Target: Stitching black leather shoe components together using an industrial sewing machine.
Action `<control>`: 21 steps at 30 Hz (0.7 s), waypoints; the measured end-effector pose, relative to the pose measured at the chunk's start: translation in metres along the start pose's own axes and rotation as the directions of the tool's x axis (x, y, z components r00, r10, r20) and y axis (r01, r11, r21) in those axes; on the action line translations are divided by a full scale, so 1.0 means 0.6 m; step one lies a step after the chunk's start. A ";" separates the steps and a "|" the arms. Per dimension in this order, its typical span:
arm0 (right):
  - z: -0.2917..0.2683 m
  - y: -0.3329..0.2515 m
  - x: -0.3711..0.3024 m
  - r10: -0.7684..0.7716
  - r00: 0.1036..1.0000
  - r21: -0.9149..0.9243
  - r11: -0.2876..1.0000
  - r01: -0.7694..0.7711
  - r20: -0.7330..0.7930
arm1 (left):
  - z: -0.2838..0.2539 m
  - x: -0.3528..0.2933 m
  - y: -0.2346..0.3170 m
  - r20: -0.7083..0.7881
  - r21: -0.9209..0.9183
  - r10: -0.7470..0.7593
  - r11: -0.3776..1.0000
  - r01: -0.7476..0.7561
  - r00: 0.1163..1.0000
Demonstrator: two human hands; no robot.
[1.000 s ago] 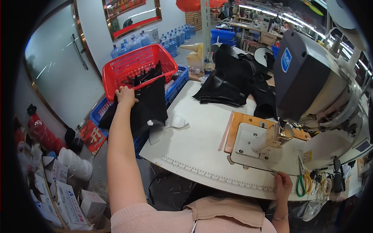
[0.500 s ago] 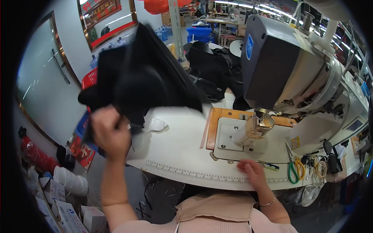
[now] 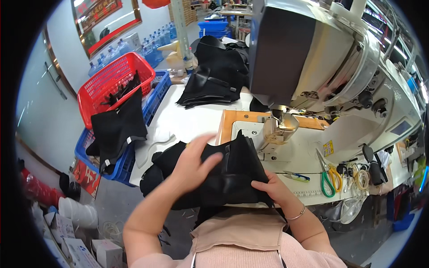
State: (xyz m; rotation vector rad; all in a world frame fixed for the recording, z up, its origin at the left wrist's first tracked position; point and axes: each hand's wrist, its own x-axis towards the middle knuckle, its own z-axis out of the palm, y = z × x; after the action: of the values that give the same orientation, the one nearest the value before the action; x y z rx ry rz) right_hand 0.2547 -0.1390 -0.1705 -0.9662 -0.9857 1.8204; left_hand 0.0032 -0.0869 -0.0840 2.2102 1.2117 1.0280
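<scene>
Left hand [image 3: 194, 165] open, with fingers spread over the black fabric stack [image 3: 243, 167], contact hard to tell. Right hand [image 3: 273, 190] gripping its right edge, thumb on top! Dull black, glossier and creased toward the front, layered at the right, lying along the white table's [image 3: 178, 118] front edge, before the sewing machine [image 3: 290, 53].

Through my head camera I find lettering on the gold-framed wall panel [image 3: 107, 27] at upper left, and a large character on the red poster [image 3: 89, 175] near the floor. A yellow label [image 3: 328, 148] sits on the sewing machine [image 3: 321, 58]; its print is too small for me. Graduated marks run along the ruler strip [image 3: 308, 194] at the worktable's [image 3: 196, 116] front edge. Printed white cartons [image 3: 80, 253] stand at lower left, their wording unclear to me.
</scene>
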 end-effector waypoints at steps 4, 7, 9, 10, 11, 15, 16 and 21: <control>0.006 0.004 -0.019 -0.042 0.995 -0.129 0.990 0.053 0.091 | 0.052 0.106 -0.078 0.591 -0.414 -0.098 0.814 0.406 0.800; -0.014 0.005 -0.029 -0.053 0.984 -0.272 0.957 0.098 0.169 | 0.080 0.120 -0.071 0.656 -0.397 0.139 0.899 0.183 0.741; -0.009 -0.018 -0.028 -0.073 0.990 -0.253 0.962 0.102 0.122 | 0.093 0.114 -0.050 0.704 -0.355 0.057 0.892 0.281 0.708; -0.007 -0.028 -0.021 -0.067 0.993 -0.229 0.970 0.087 0.093 | 0.104 0.110 -0.040 0.663 -0.393 0.074 0.881 0.263 0.745; -0.004 -0.035 -0.009 -0.129 0.991 -0.221 0.966 0.135 0.045 | 0.108 0.111 -0.028 0.675 -0.395 0.086 0.881 0.260 0.733; -0.017 -0.046 0.008 -0.252 0.964 -0.371 0.906 0.205 -0.081 | 0.096 0.136 0.001 0.696 -0.246 -0.002 0.939 0.240 0.718; -0.017 -0.049 0.006 -0.294 0.950 -0.408 0.884 0.229 -0.104 | 0.087 0.144 -0.001 0.721 -0.249 -0.011 0.929 0.274 0.693; -0.013 -0.087 0.001 -0.400 0.913 -0.486 0.815 0.317 -0.075 | 0.090 0.169 0.001 0.701 -0.346 0.073 0.905 0.249 0.710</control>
State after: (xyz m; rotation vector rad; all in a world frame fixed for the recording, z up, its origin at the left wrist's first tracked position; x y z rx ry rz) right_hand 0.2771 -0.1185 -0.1272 -1.1090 -1.4233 1.1785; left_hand 0.0801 -0.0021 -0.0769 1.8756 0.6501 0.2727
